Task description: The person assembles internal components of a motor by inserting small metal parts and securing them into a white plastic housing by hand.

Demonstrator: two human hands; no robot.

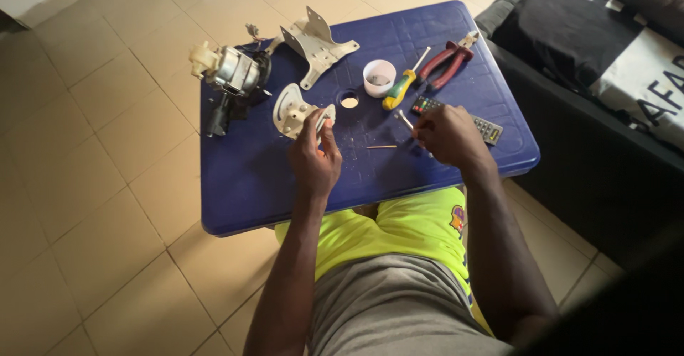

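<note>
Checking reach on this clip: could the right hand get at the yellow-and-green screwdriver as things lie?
Probably yes. The right hand rests just below the screwdriver on the blue table, and only a small metal piece lies between them, nothing tall.

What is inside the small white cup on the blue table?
The small round white plastic cup on the blue plastic table holds a small greyish heap, possibly screws or other small parts. They are too small to identify, and the cup's near wall hides part of the bottom.
</note>
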